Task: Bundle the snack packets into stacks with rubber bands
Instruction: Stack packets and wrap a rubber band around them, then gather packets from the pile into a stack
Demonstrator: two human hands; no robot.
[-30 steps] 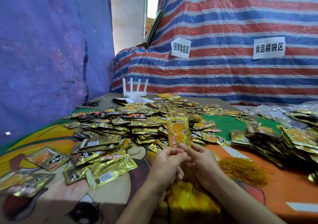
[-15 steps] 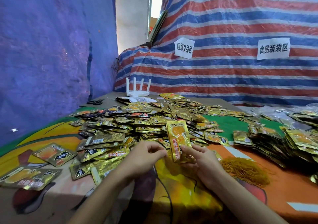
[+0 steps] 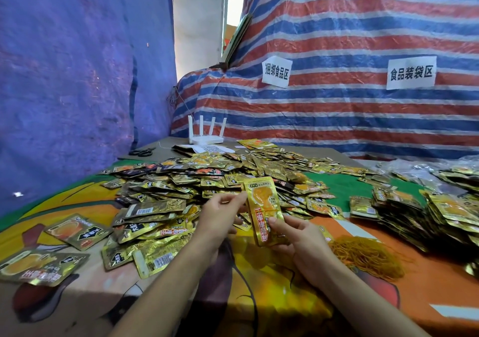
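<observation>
While the right hand grips the lower half of an upright gold foil snack packet with an orange picture above the near middle of the bench, the left hand hangs loose-fingered beside it. One fingertip is at the packet's upper left edge, and it holds nothing I can make out.

The step looks like building a stack. It would go best with each added packet squared edge to edge and facing the same way, and the grip low so the top is free. The tangled heap of yellow-orange rubber bands lies just right of that hand.

Counted:
- Two hands.
- One packet face in the grip; any behind it are hidden.
- One loose heap of gold packets from the middle to the far edge, too many to count.
- One pile of stacked packets along the right edge.
- One white four-antenna router at the far edge.
- One pair of black scissors near the far left corner.
</observation>
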